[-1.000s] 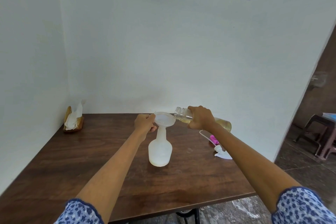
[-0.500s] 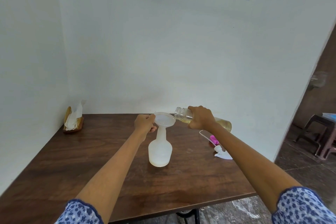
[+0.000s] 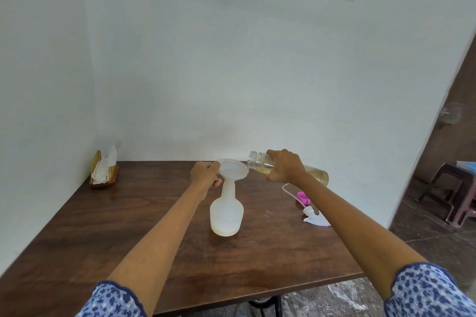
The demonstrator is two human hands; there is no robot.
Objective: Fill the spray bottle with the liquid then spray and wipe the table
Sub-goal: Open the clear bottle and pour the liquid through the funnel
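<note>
Two hands share this pour. The left hand pinches the rim of the white plastic funnel seated in the neck of the translucent white spray bottle, which stands upright near the middle of the dark wooden table. The right hand is wrapped around a clear plastic bottle of pale yellow liquid, tipped nearly level with its open mouth just over the funnel's right edge.

Only a thin yellowish layer shows at the bottom of the spray bottle, so filling looks barely begun. To do this well, I would keep the mouth of the clear bottle over the funnel bowl rather than its lip, raise the bottle's base gradually so the stream stays thin, and let the funnel drain before adding more. The pinch on the funnel should hold it upright, since the tall, narrow neck could tip.

To the right, the white trigger sprayer head with its tube lies on the table beside a pink cap. At the far left corner, a wooden holder with white tissues waits for wiping.
</note>
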